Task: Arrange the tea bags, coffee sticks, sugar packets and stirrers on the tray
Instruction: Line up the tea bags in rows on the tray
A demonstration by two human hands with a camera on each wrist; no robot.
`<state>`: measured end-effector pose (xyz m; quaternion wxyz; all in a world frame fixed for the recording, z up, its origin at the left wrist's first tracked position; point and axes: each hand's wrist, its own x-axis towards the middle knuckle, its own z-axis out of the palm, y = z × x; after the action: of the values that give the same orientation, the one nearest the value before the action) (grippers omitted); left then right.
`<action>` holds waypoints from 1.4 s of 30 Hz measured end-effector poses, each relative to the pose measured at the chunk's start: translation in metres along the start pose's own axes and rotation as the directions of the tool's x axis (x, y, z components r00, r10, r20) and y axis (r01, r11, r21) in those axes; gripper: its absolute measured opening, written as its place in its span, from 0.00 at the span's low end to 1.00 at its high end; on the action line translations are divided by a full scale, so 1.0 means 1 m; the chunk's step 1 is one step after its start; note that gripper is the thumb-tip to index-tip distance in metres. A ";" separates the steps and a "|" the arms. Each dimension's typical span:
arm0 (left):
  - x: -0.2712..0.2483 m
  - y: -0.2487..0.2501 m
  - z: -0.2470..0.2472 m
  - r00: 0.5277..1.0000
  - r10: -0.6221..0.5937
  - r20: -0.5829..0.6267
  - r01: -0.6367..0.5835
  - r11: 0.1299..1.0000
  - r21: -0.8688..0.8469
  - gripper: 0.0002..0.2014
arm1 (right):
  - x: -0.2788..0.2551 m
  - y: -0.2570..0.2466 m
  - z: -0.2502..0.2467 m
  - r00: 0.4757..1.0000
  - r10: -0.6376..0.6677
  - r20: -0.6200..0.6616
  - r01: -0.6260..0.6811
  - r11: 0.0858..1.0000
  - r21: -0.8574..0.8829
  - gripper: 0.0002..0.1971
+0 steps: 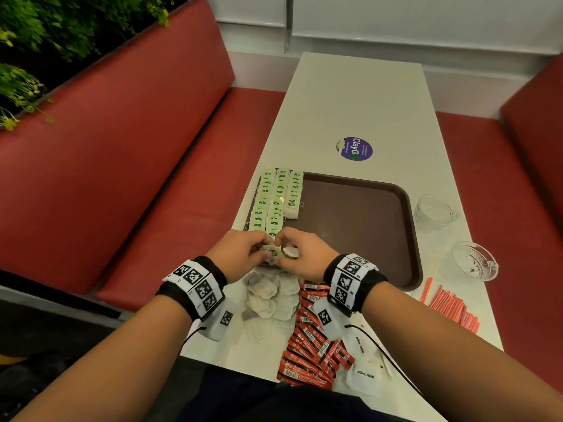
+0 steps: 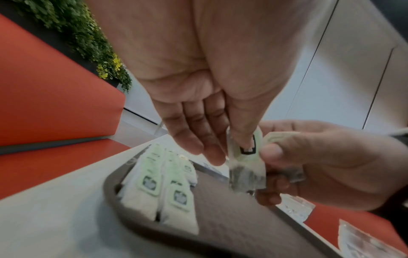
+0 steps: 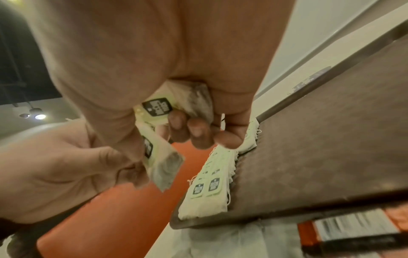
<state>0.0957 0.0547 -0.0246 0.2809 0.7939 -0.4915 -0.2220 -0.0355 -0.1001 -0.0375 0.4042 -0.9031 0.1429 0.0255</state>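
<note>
At the near left corner of the tray (image 1: 359, 214), head view first: both hands meet over the rim, left hand (image 1: 240, 254) and right hand (image 1: 304, 257), fingertips together on a tea bag (image 1: 274, 252) with its green tag showing. Three rows of tea bags (image 1: 275, 202) already sit along the tray's nine o'clock side, the third row short. Loose tea bags (image 1: 269, 300) lie in a heap at six o'clock of the hands, coffee sticks (image 1: 313, 339) and sugar packets (image 1: 364, 373) toward five o'clock, stirrers (image 1: 451, 306) out at three o'clock on the table (image 1: 359, 95). Two glass cups (image 1: 457, 236) stand off the tray's right edge.

Over to the left wrist: the left thumb presses the tag of the tea bag (image 2: 245, 167) against the fingers (image 2: 198, 139), a pinch, while the right hand (image 2: 320, 165) grips the same bundle from three o'clock. The filled rows (image 2: 163, 188) wait below.

Right wrist now: the right hand's fingers (image 3: 196, 129) are curled round a second bag (image 3: 194, 101) tucked in the palm, and the left hand (image 3: 66, 165) holds the hanging one (image 3: 163, 167).

The risk, as I judge it: strings from the two bags could tangle, so pulling one free drags the other or tears a tag. Setting it down carelessly could also nudge the neat rows crooked.
</note>
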 end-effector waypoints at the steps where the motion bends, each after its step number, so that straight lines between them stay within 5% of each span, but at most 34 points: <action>1: 0.003 0.004 -0.001 1.000 0.024 -0.004 -0.024 1.000 -0.012 0.04 | 0.001 0.000 -0.002 1.000 -0.012 -0.023 0.012 1.000 0.002 0.09; 8: 0.027 0.020 -0.004 0.988 0.129 -0.089 -0.127 0.992 0.027 0.02 | 0.006 0.015 -0.012 0.992 0.007 -0.127 -0.005 1.000 0.013 0.07; 16: 0.067 0.017 0.008 0.989 0.137 -0.053 -0.135 0.990 0.051 0.04 | 0.013 0.034 -0.022 0.978 0.122 -0.171 -0.114 0.992 0.058 0.06; 19: 0.091 0.012 0.011 0.993 0.078 -0.087 -0.068 0.992 0.111 0.06 | 0.014 0.040 -0.027 0.960 0.200 -0.196 -0.177 0.976 0.130 0.10; 25: 0.145 -0.008 0.020 0.985 -0.139 0.105 0.098 0.941 0.324 0.12 | 0.012 0.050 -0.041 0.943 0.281 -0.177 -0.242 0.947 0.212 0.07; 32: 0.181 -0.016 0.024 0.976 -0.204 0.079 0.159 0.909 0.387 0.12 | 0.012 0.061 -0.045 0.943 0.286 -0.168 -0.257 0.950 0.176 0.11; 37: 0.186 -0.012 0.030 0.966 -0.258 -0.037 0.255 0.909 0.329 0.06 | 0.015 0.065 -0.044 0.935 0.309 -0.174 -0.280 0.944 0.175 0.04; 42: 0.191 0.002 0.038 0.961 -0.275 0.026 0.231 0.853 0.467 0.17 | 0.016 0.063 -0.048 0.927 0.348 -0.141 -0.301 0.913 0.276 0.06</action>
<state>0.1505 -0.1275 -0.0662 0.0304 0.8843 -0.4335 -0.1708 -0.0415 -0.1790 -0.0538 0.4893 -0.8069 0.3306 -0.0104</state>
